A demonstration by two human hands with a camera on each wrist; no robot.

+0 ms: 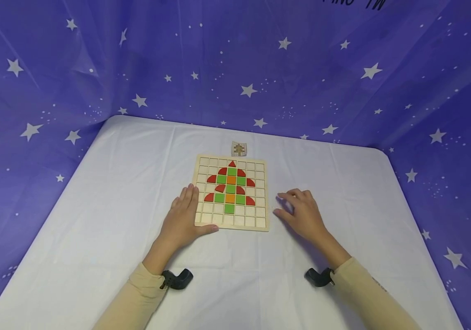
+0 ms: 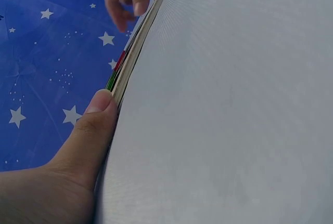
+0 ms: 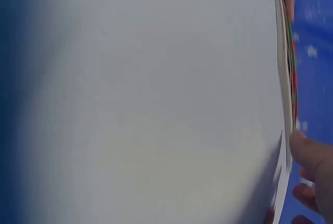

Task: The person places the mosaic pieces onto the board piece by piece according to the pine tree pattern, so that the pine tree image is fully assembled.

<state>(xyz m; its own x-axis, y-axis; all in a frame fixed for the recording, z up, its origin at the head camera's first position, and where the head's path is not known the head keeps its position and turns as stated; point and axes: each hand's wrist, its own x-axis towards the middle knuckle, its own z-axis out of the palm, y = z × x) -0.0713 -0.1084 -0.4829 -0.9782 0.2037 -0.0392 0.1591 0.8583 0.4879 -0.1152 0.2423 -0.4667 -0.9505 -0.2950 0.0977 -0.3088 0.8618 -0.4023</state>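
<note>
A square wooden grid board (image 1: 249,222) lies on the table, with red, green and orange tiles forming a tree shape. My left hand (image 1: 182,217) rests against the board's left edge, fingers straight, its thumb along the near edge. One red quarter-round tile (image 1: 220,188), left of the middle column, sits askew in its cell. Just right of the board hovers my right hand (image 1: 303,215), fingers loosely bent, thumb and forefinger apart, with nothing visible between them. The left wrist view shows my left thumb (image 2: 88,135) at the board's side.
Beyond the board's far edge lies a small card (image 1: 238,149) with a tree pattern on a grid. A white cloth (image 1: 107,206) covers the table. Purple star-printed curtains (image 1: 219,55) enclose the back and sides. Dark wrist devices (image 1: 177,278) are strapped on both wrists.
</note>
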